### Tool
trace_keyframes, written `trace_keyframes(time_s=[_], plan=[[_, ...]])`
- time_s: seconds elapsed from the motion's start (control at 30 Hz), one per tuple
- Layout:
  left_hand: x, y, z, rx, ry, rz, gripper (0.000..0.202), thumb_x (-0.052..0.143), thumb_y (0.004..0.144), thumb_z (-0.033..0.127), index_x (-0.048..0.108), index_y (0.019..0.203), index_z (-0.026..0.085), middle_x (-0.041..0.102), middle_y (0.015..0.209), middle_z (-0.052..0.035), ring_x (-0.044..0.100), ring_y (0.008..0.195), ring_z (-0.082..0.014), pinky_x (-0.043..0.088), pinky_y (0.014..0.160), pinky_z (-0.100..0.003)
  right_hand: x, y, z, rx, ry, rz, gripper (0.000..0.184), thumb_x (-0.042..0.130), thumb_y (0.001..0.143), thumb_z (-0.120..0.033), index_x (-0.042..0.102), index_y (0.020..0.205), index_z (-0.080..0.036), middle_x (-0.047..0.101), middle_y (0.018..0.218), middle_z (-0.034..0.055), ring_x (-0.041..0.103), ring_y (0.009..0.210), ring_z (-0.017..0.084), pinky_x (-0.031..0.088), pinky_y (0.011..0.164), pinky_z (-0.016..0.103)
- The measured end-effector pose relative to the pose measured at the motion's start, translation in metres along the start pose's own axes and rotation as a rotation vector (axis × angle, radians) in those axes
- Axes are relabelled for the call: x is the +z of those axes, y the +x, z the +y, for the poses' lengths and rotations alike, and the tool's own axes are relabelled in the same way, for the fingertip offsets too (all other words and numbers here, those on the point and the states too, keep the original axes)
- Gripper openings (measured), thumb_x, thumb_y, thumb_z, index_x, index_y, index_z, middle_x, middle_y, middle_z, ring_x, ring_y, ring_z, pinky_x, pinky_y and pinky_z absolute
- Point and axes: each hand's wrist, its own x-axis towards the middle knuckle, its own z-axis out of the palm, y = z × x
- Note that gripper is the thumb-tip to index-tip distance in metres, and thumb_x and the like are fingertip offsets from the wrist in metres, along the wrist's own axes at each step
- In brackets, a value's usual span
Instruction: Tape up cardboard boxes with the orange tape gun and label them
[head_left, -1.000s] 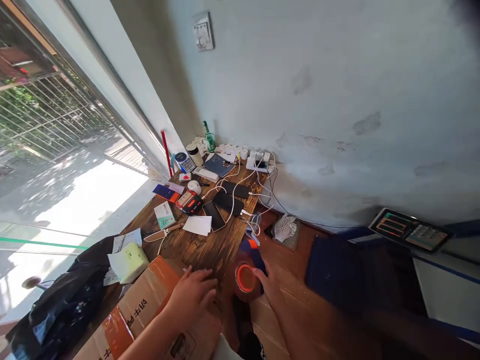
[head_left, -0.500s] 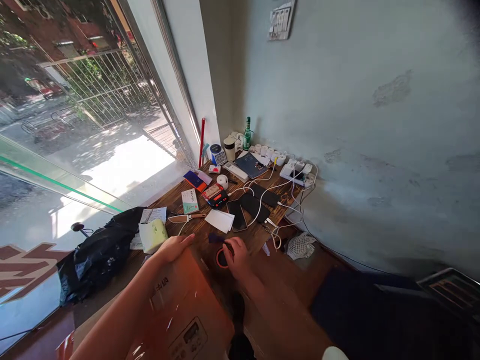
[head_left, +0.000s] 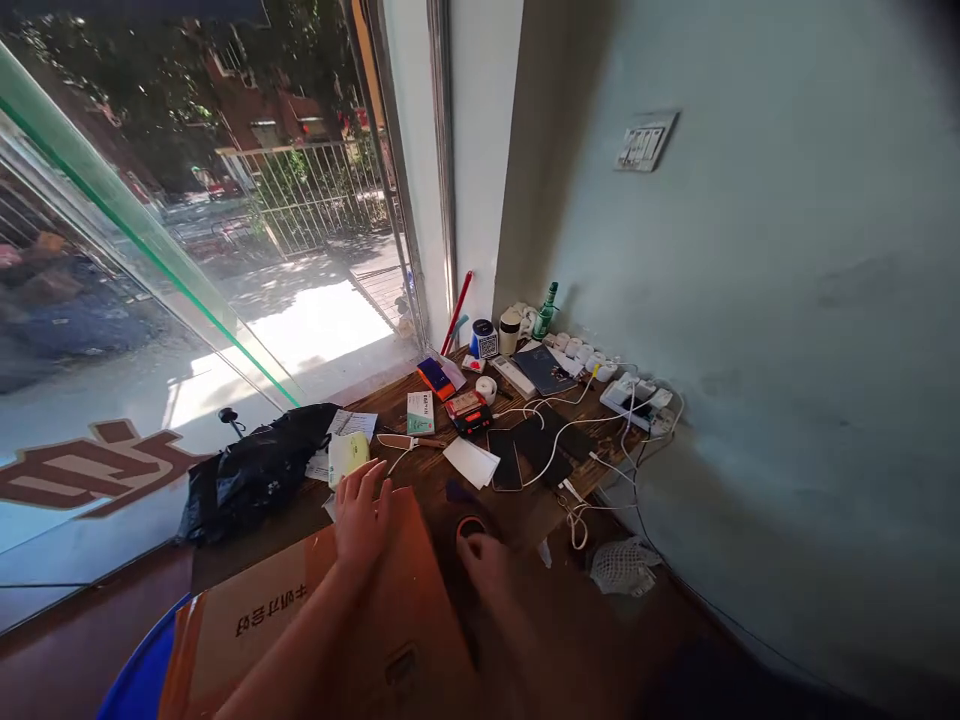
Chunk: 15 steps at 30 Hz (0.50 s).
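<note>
A large cardboard carton point(head_left: 247, 590) with orange sides and dark printed characters fills the near left. My left hand point(head_left: 361, 518) lies on its far edge, fingers stretched and apart. Right of the carton, my right hand point(head_left: 489, 568) is low over the dark table, its fingers curled at the near rim of a round black thing with an orange-red ring point(head_left: 470, 527). Shadow hides part of that grip. Just beyond it is a small dark-blue piece point(head_left: 459, 492). A yellow-wrapped pack point(head_left: 348, 458) sits just past my left fingertips.
A knife point(head_left: 409, 441) lies beyond the carton, near folded white paper point(head_left: 471, 462). Dark phones point(head_left: 505, 460) and white cables spread right towards a power strip point(head_left: 637, 400). A black plastic bag point(head_left: 262, 470) is by the window. A green bottle point(head_left: 546, 310) stands in the corner.
The view has shifted, so the table sits further right. My left hand now has its fingers spread on the carton edge. My right hand has come to the ring's near side.
</note>
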Motion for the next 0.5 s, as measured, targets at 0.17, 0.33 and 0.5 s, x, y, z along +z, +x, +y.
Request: trace_keyframes(time_s=[0.17, 0.33, 0.5], plan=[[-0.015, -0.048, 0.012, -0.08, -0.182, -0.029, 0.03, 0.042, 0.093, 0.033, 0.059, 0.113, 0.021, 0.059, 0.117, -0.0088, 0.052, 0.112, -0.0234, 0.044, 0.099, -0.045, -0.015, 0.05, 0.005, 0.029, -0.218, 0.161, 0.039, 0.055, 0.068, -0.006, 0.062, 0.107, -0.012, 0.06, 0.118, 0.0251, 0.051, 0.117, 0.04, 0.038, 0.097, 0.054], [-0.015, -0.05, 0.023, -0.155, -0.378, -0.169, 0.029, 0.048, 0.089, 0.035, 0.063, 0.11, 0.024, 0.06, 0.116, -0.0069, 0.055, 0.113, -0.0232, 0.047, 0.098, -0.044, -0.041, 0.04, 0.026, -0.056, -0.128, 0.114, 0.038, 0.049, 0.071, -0.008, 0.061, 0.107, -0.014, 0.066, 0.117, 0.0179, 0.06, 0.112, 0.03, 0.044, 0.1, 0.044], [-0.017, -0.034, 0.07, -0.139, -0.631, -0.409, 0.041, 0.061, 0.08, 0.036, 0.061, 0.119, 0.024, 0.058, 0.123, -0.0077, 0.059, 0.107, -0.0219, 0.052, 0.089, -0.037, -0.085, -0.024, 0.031, -0.12, 0.1, 0.122, 0.046, 0.054, 0.07, -0.023, 0.06, 0.115, -0.016, 0.068, 0.117, 0.0123, 0.062, 0.11, 0.028, 0.05, 0.095, 0.042]])
